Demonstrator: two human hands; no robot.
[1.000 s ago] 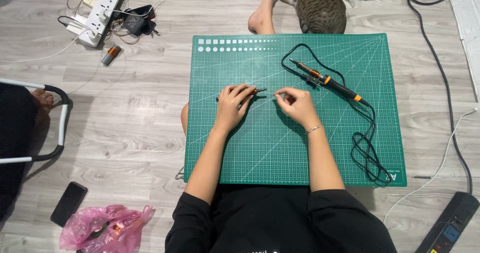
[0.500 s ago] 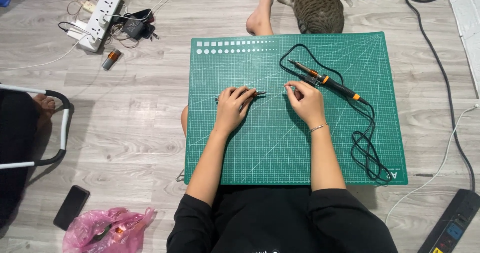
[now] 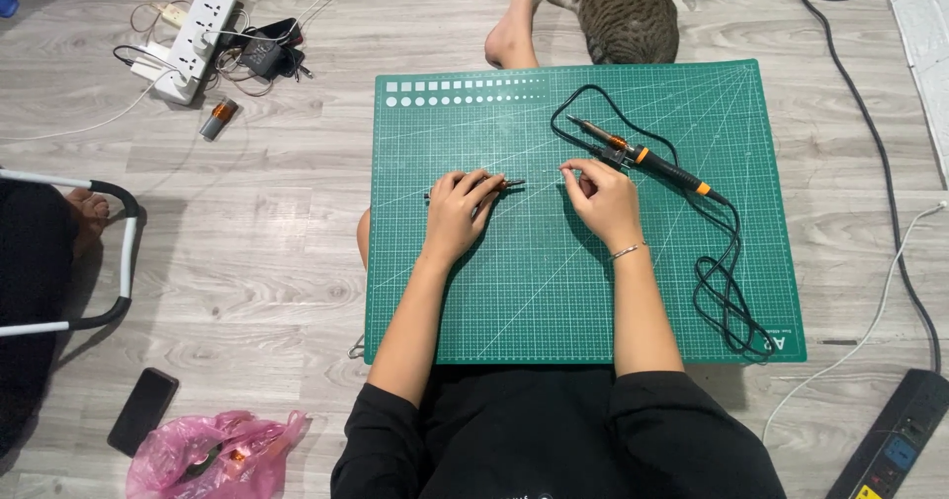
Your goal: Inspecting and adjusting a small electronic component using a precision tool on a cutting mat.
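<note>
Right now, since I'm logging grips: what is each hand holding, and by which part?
The left hand pinches a thin wire near its bare end. The right hand seems to pinch something tiny at its fingertips; too small to tell.

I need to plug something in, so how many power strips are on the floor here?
2. A white power strip lies upper left among cables; a black power strip lies lower right, partly cut off. Others may be out of frame.

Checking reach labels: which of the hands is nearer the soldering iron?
Right. The right hand sits just beside the soldering iron, below its metal tip end. The left hand is farther off across the green mat, on a small thin tool.
</note>
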